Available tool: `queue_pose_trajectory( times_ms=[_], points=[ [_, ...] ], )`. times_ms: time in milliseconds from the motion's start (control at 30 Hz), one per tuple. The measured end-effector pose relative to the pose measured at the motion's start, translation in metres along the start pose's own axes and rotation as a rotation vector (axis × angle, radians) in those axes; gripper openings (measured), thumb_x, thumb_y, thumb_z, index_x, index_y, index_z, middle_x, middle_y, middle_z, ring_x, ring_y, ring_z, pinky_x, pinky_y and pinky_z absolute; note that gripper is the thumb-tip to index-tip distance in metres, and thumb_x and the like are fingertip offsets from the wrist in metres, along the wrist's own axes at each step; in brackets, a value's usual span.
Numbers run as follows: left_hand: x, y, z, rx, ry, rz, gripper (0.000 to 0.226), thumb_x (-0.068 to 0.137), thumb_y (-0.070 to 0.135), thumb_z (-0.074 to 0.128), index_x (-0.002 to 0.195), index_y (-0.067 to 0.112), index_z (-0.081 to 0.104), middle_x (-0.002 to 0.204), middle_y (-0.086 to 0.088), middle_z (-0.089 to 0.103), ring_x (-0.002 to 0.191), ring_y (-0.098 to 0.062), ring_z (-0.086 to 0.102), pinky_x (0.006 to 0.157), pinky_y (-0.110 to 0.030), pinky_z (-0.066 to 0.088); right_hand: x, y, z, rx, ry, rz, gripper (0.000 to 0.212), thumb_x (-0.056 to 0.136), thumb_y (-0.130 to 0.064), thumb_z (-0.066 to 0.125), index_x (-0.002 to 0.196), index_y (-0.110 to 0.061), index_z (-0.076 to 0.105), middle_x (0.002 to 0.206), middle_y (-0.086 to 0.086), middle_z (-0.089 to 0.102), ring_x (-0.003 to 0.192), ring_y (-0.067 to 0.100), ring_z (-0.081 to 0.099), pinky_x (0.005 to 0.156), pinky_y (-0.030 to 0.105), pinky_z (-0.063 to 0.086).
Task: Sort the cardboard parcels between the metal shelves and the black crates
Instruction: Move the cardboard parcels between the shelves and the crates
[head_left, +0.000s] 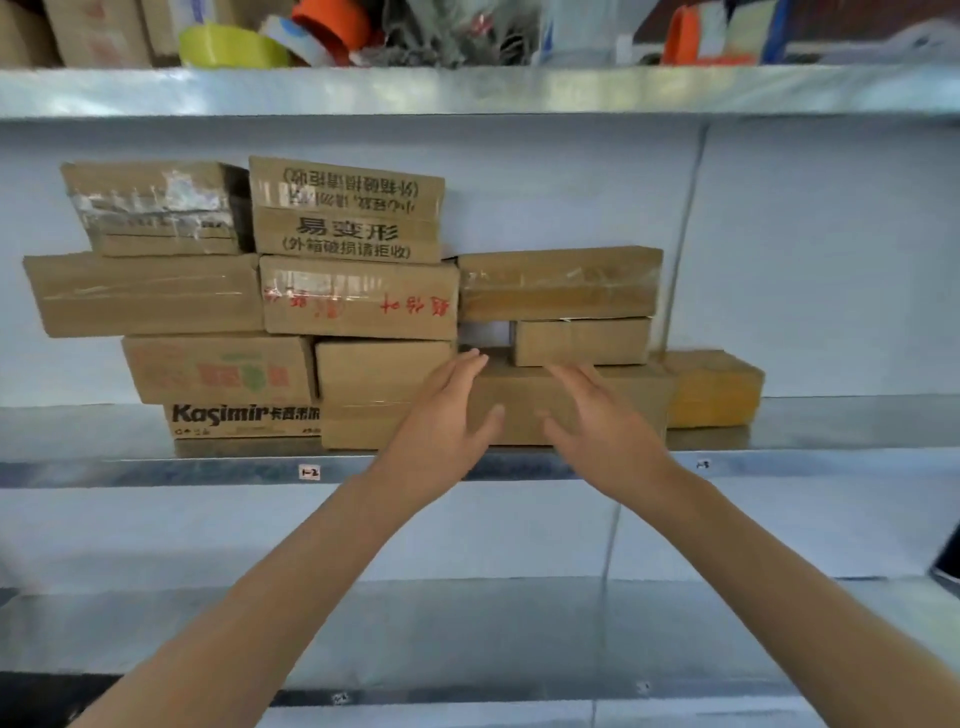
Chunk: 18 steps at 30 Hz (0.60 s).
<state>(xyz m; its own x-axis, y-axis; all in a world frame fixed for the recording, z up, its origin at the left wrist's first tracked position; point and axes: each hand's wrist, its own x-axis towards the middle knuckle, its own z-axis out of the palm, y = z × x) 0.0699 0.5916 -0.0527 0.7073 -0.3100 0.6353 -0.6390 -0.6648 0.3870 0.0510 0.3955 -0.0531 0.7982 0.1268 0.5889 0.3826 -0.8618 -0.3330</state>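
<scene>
Sorting judged under way: parcels (358, 299) stacked on metal shelf (156, 472); left hand (447, 410) and right hand (605, 423), fingers spread and empty, before its bottom parcel (522, 397).

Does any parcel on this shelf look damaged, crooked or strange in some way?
Yes. The top-left parcel sits tilted on the stack, and its clear tape is wrinkled and ragged. Beside it, the printed parcel shows its upper lines of text upside down above the upright ones.

a single head-worn wide-angle view faces the metal shelves (467, 93) straight on from close range, looking slightly downward along both forearms.
</scene>
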Motion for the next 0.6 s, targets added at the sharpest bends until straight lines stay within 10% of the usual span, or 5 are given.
queue_pose_trajectory(
  times_ms=[600],
  points=[
    [0.104, 0.039, 0.039, -0.037, 0.144, -0.428, 0.087, 0.096, 0.032, 0.057, 0.155, -0.002, 0.001, 0.160, -0.018, 0.015, 0.148, -0.032, 0.015, 0.121, -0.043, 0.021, 0.084, 0.085, -0.085, 0.007, 0.125, 0.088, 0.063, 0.100, -0.031, 0.047, 0.156, -0.015, 0.021, 0.149, 0.007, 0.036, 0.123, 0.026, 0.051, 0.091, 0.031, 0.042]
  ],
)
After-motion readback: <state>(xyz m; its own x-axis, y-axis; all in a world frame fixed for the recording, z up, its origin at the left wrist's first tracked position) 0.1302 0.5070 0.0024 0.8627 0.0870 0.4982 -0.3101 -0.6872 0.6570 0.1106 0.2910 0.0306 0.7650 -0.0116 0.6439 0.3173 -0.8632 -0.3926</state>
